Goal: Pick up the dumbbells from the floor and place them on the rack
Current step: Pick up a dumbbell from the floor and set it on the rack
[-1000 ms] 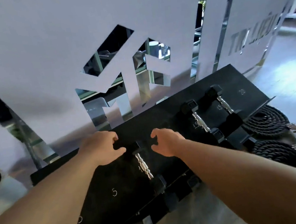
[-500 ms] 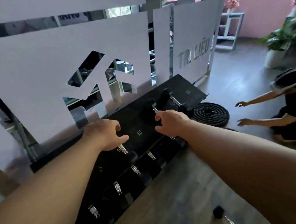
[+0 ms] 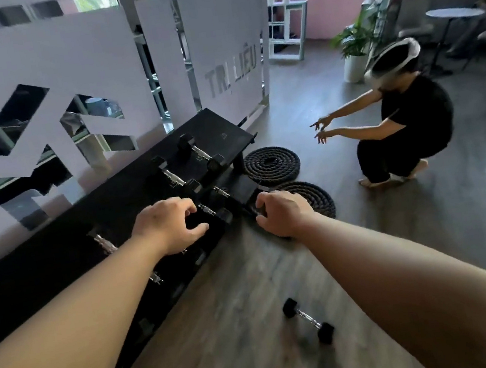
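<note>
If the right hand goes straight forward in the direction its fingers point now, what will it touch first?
Probably the right end of the dumbbell rack, just ahead of the right hand. Its fingertips already look very near or on it. The coiled ropes lie beyond, to the right. Depth is unclear from this one view.

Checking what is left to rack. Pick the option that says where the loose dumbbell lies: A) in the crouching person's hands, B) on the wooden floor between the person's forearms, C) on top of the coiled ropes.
B: the loose dumbbell lies on the wooden floor between both forearms, untouched by either hand.
</note>
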{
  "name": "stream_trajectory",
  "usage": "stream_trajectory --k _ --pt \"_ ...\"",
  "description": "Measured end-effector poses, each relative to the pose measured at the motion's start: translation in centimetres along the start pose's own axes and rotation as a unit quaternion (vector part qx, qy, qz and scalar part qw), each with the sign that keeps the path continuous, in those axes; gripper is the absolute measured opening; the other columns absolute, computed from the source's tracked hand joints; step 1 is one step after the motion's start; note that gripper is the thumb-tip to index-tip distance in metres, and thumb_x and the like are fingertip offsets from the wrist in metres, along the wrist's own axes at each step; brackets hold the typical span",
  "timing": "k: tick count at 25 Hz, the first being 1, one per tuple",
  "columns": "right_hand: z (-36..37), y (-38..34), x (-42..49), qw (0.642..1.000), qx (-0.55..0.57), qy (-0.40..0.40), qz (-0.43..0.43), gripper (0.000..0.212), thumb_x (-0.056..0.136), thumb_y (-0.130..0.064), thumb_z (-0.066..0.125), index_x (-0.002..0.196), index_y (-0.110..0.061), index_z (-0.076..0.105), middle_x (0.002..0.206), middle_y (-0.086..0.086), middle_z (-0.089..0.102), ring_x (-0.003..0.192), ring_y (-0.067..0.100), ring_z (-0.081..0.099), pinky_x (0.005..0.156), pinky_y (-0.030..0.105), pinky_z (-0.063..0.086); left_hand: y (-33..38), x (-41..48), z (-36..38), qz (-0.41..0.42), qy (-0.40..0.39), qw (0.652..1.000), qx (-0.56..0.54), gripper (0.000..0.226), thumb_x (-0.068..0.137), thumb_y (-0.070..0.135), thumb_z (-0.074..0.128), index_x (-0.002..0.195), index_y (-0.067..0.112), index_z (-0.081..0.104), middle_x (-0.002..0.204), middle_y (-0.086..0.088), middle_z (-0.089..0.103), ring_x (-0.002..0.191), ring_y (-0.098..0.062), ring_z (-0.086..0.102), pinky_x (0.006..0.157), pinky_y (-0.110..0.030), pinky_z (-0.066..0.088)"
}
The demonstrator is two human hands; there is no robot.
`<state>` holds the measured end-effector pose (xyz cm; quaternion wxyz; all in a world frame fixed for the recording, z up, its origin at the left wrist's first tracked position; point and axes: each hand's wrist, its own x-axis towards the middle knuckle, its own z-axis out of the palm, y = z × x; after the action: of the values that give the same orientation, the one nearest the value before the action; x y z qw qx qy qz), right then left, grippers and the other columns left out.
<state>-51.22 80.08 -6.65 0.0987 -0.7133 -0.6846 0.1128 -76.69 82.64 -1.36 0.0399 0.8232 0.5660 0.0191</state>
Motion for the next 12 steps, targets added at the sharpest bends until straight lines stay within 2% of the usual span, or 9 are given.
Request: stream_trajectory --k 7,12 --pt "3.0 17.6 0.1 0.998 -0.009 -0.060 0.012 0.042 0.090 -0.045 0.060 0.125 -0.024 0.059 0.122 0.010 0.066 0.115 0.035 0.060 0.094 0.044 0.044 14.9 8.0 9.4 0.029 -0.041 0.999 0.008 0.057 0.082 0.074 0.058 0.123 0.034 0.063 0.125 0.009 0.066 0.114 -0.022 0.063 0.086 -0.038 0.051" --pt "7.1 25.0 0.8 0.993 0.027 -0.101 0.051 0.046 0.090 -0.045 0.059 0.129 -0.022 0.056 0.125 0.010 0.062 0.119 0.035 0.056 0.097 0.044 0.045 20.4 11.6 15.0 0.041 -0.102 0.994 -0.008 0.055 0.080 0.073 0.060 0.119 0.035 0.063 0.121 0.009 0.065 0.115 -0.023 0.062 0.087 -0.038 0.050"
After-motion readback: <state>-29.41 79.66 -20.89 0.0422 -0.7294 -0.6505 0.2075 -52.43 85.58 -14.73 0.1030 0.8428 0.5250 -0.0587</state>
